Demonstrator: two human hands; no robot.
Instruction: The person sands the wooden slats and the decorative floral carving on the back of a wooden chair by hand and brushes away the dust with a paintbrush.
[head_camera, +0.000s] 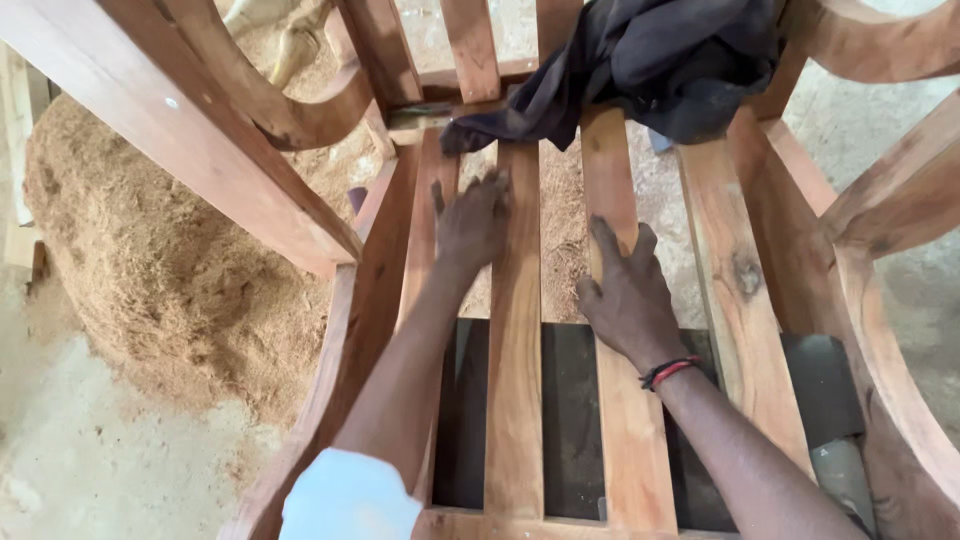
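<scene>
A heap of sawdust (170, 270) lay left of the wooden chair frame (350, 330). The left hand (472, 222) rested flat, fingers spread, across the seat's left slats (515, 340), gripping nothing. The right hand (625, 295) pressed open-palmed on the middle slat (630, 430), below a dark cloth (660, 60) at the seat's far edge.

Landmark: slatted wooden chair seat (515, 400), four slats running front to back.
- Left hand (472, 222): flat on the two leftmost slats, toward the seat's back.
- Right hand (628, 295): flat on the third slat, right of the left hand and nearer the seat's front.
- Crumpled dark cloth (650, 60): on the seat's back edge, behind both hands.
- Curved wooden armrest (880, 300): right of the seat.
- Heap of sawdust (150, 260): on the floor, left of the seat.
</scene>
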